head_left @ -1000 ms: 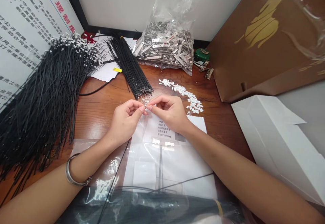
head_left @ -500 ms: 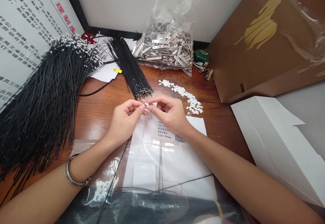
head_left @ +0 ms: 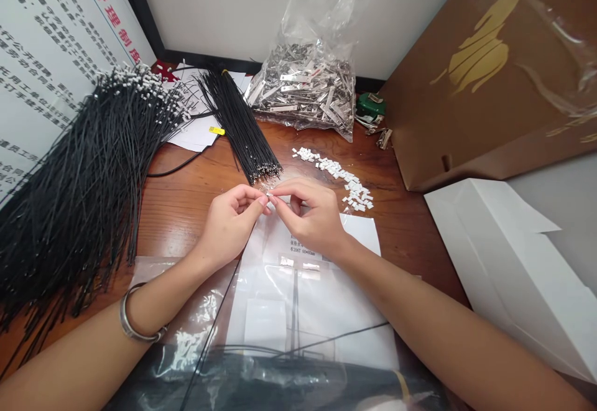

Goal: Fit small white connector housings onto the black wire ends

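My left hand [head_left: 231,224] and my right hand [head_left: 311,215] meet fingertip to fingertip over the wooden desk [head_left: 186,199]. Both are closed in a pinch on a tiny white connector [head_left: 267,197] at the end of a thin black wire [head_left: 219,314] that runs back toward me. A bundle of black wires with bare metal ends [head_left: 242,128] lies just beyond my hands. A scatter of small white connectors [head_left: 340,175] lies to the right of it.
A big fan of black wires with white tips [head_left: 79,175] covers the left side. A clear bag of metal clips [head_left: 303,91] stands at the back. A brown cardboard box [head_left: 489,75] and a white box [head_left: 517,262] are on the right. Plastic bags with labels [head_left: 289,299] lie under my forearms.
My right hand has shifted slightly toward me and its fingers have curled tighter at the pinch. My left hand has barely moved.
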Tool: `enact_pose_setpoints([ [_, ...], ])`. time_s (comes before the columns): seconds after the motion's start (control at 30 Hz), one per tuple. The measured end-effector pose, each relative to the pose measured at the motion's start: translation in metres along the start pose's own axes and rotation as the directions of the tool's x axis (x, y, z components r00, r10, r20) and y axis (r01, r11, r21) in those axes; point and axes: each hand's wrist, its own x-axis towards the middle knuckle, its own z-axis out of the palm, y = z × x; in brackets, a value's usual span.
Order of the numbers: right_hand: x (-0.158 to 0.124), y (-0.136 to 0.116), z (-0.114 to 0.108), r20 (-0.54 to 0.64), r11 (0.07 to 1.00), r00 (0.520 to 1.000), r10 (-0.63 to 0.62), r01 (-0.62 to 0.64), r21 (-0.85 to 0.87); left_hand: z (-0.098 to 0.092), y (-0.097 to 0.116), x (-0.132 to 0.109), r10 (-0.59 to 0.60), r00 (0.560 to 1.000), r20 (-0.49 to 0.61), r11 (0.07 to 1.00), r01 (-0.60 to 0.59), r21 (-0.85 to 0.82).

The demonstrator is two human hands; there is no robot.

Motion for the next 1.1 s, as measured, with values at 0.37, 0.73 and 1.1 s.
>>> enact_pose_setpoints([
  [0.37, 0.0, 0.001, 0.0, 0.003, 1.0, 1.0, 0.012, -0.012, -0.005, 0.001, -0.001, 0.001, 0.021, 1.0, -0.011, 1.0, -0.021, -0.003],
  [0.73, 0.002, 0.003, -0.001, -0.184, 0.978, 0.961, 0.207, -0.199, 0.057, 0.001, 0.002, -0.004, 0.014, 0.998, 0.062, 0.994, -0.02, 0.104],
  [1.1, 0.014, 0.015, -0.018, -0.373, 0.967, 0.899, 0.228, -0.254, -0.022, -0.012, 0.013, 0.001, 0.026, 0.998, 0.06, 0.973, -0.039, 0.227],
])
